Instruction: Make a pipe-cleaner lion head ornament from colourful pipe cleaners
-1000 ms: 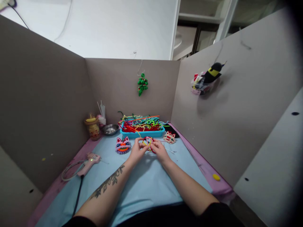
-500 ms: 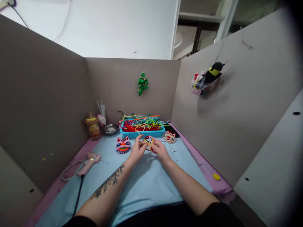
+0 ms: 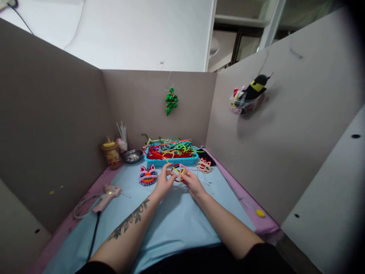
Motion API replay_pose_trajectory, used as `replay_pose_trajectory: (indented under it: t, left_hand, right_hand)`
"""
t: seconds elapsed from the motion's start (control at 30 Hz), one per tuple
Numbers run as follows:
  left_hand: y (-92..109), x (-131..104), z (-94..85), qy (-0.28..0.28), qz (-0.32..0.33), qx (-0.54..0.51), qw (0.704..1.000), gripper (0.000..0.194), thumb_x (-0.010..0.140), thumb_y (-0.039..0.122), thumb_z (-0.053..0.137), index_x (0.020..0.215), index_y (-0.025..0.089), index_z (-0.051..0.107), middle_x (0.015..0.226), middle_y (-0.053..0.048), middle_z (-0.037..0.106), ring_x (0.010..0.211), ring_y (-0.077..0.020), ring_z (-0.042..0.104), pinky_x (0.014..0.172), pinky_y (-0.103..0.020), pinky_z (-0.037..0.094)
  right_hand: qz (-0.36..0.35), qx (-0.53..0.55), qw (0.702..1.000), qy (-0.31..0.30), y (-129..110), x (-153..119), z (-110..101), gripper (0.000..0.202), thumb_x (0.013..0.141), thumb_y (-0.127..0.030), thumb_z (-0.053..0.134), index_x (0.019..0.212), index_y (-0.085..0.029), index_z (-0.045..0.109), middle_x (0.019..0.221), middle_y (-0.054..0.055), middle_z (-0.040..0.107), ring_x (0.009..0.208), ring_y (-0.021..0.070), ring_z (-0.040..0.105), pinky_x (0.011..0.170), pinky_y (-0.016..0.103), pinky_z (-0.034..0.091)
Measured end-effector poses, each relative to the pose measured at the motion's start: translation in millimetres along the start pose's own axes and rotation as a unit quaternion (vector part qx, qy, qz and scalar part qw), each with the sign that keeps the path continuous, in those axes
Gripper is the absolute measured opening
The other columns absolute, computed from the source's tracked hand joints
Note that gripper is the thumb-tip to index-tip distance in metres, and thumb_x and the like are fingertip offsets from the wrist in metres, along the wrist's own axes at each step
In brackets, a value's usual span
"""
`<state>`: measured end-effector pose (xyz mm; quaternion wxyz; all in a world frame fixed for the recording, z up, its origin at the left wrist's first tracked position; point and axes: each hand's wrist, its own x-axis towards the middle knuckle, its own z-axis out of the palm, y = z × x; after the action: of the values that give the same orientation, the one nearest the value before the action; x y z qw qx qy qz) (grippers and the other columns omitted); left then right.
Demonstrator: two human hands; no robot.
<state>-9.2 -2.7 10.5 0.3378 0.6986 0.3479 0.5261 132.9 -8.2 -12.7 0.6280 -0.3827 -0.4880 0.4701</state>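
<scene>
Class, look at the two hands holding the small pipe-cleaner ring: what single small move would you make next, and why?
Probably bend the loose yellow strand inward across the ring. The left hand and right hand pinch it from opposite sides above the blue mat, so it looks steadied; the finished faces nearby suggest filling comes next.

Two bare hands at centre: left hand [image 3: 163,183], right hand [image 3: 192,182]. One small ring of red, pink and yellow pipe cleaners [image 3: 178,172] between them. One turquoise plastic tray [image 3: 171,160] at 12 o'clock, heaped with pipe cleaners too tangled to count. Two fuzzy lion-head figures: pink-and-purple one [image 3: 148,175] at 10 o'clock, red-and-white one [image 3: 204,165] at 1 o'clock. One pink glue gun [image 3: 106,193] at 8 o'clock. One steel bowl [image 3: 132,155], one amber jar [image 3: 111,154] at 11 o'clock.
</scene>
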Motion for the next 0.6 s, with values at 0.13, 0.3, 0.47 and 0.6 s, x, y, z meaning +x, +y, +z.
replay_pose_trajectory:
  t: [0.13, 0.3, 0.47, 0.6]
  left_hand:
    - [-1, 3, -2.3, -0.001, -0.023, -0.031, 0.999, 0.046, 0.075, 0.025, 0.059, 0.117, 0.018, 0.042, 0.072, 0.001, 0.061, 0.074, -0.0164, 0.060, 0.074, -0.030, 0.044]
    - [1, 1, -3.8, 0.087, 0.007, 0.038, 0.995, 0.039, 0.071, 0.029, 0.064, 0.107, 0.019, 0.053, 0.081, -0.003, 0.064, 0.079, -0.0172, 0.059, 0.077, -0.030, 0.043]
    - [2, -5, 5.3, 0.037, -0.029, 0.002, 0.999, 0.051, 0.073, 0.033, 0.063, 0.121, 0.019, 0.050, 0.079, -0.004, 0.068, 0.067, -0.0151, 0.060, 0.066, -0.028, 0.046]
    - [3, -5, 11.5, 0.044, -0.105, -0.113, 0.987, 0.066, 0.068, 0.035, 0.067, 0.127, 0.015, 0.044, 0.075, -0.004, 0.068, 0.062, -0.0140, 0.060, 0.058, -0.025, 0.048]
  right_hand:
    - [0.024, 0.069, 0.997, -0.009, -3, -2, 4, 0.030, 0.062, -0.043, 0.070, 0.074, -0.016, 0.061, 0.067, 0.000, 0.060, 0.064, 0.0133, 0.052, 0.062, 0.026, 0.039]
    - [0.014, 0.039, 0.998, 0.041, -3, 0, 0, 0.029, 0.061, -0.043, 0.071, 0.069, -0.017, 0.059, 0.057, -0.003, 0.054, 0.053, 0.0104, 0.045, 0.052, 0.024, 0.034]
    - [0.012, 0.048, 0.998, 0.047, 0, 2, -3, 0.028, 0.062, -0.043, 0.070, 0.068, -0.018, 0.057, 0.057, -0.003, 0.054, 0.051, 0.0099, 0.044, 0.051, 0.024, 0.033]
    - [-0.007, 0.008, 1.000, -0.005, 3, 0, 0, 0.026, 0.063, -0.041, 0.069, 0.072, -0.018, 0.060, 0.065, 0.000, 0.060, 0.060, 0.0130, 0.051, 0.057, 0.026, 0.037]
